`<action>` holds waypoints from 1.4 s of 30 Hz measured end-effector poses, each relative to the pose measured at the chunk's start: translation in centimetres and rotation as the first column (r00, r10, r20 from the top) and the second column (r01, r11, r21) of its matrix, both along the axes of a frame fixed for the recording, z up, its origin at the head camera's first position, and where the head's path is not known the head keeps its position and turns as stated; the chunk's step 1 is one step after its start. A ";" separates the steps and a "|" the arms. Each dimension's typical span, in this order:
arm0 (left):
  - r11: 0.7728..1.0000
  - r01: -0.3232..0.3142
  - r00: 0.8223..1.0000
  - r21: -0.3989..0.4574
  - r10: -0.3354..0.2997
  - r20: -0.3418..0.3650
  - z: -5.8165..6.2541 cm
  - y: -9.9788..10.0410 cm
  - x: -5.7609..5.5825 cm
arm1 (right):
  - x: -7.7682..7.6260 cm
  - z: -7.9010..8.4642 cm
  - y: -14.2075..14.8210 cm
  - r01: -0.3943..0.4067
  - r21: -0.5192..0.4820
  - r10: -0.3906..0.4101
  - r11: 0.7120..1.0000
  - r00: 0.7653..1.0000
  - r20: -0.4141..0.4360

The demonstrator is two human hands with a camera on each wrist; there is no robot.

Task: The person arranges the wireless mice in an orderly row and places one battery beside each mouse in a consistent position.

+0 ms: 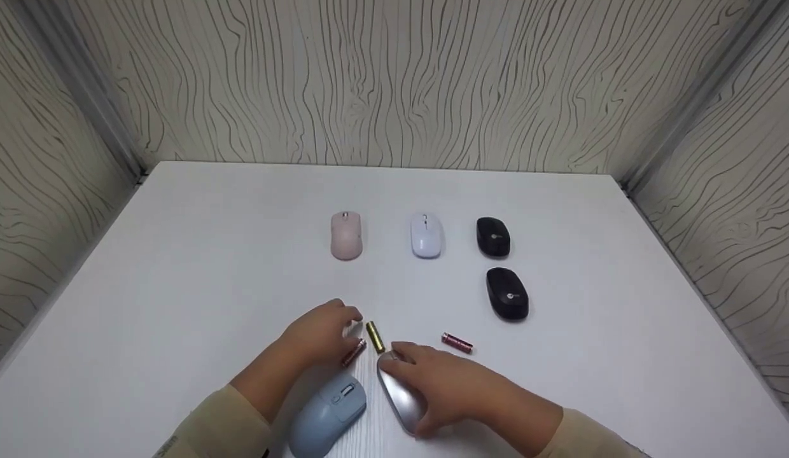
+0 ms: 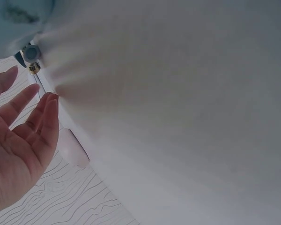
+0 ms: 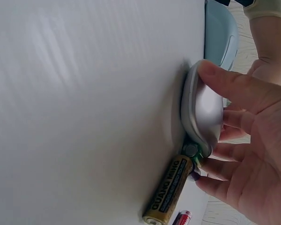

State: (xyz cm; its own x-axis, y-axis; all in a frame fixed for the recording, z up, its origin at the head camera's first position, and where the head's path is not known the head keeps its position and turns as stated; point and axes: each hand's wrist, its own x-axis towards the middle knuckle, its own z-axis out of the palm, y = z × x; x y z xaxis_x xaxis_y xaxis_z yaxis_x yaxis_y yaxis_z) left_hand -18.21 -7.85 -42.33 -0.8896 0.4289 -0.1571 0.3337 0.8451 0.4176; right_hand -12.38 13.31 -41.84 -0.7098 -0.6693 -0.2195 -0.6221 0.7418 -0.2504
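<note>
Starting at the left, here's the left hand [image 1: 321, 334], fingers loosely bent and gripping nothing, hovering low by the batteries. Below it sits the blue mouse [image 1: 328, 413], running into the bottom edge of the head view, just a blurred corner from the left wrist. Further back on the worktop [image 1: 210, 254] lies the pink mouse [image 1: 347, 236], and in front of it a red battery [image 1: 355, 353], partly covered by the left thumb; whether they touch, I can't tell. Right beside it, the gold battery [image 1: 375, 337], its end close against the tip of the silver mouse [image 1: 399, 397]! The right wrist view picks out the lettering GUANG MING on a gold casing, with a green piece [image 3: 192, 150] peeking from behind; one more battery or not, that's too hidden to call. The silver mouse is in the right hand [image 1: 455, 385], thumb along one edge and fingers at the other, its far side covered and its underside out of sight, so what sits inside can't be made out. Behind it, the white mouse [image 1: 426, 236]; then a second red battery [image 1: 457, 343], lying alone, and two black mice [image 1: 508, 294], one behind the other. The count: six mice, and at least three batteries, two red, one gold.
</note>
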 end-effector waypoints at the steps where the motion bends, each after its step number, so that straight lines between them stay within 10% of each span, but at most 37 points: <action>1: 1.000 -0.003 1.000 0.000 0.003 0.002 0.0 0.0 0.0 | 0.0 0.0 0.0 0.008 -0.002 -0.008 1.000 1.000 -0.004; 20: 1.000 -0.008 1.000 -0.013 0.008 -0.009 0.2 0.2 0.0 | 0.6 -1.6 -2.1 0.190 0.052 -0.168 0.980 0.946 -0.278; 42: 0.999 -0.032 0.999 -0.040 0.034 0.039 0.2 0.6 0.1 | -1.0 0.4 -1.7 0.342 -0.011 -0.341 0.940 0.933 -0.115</action>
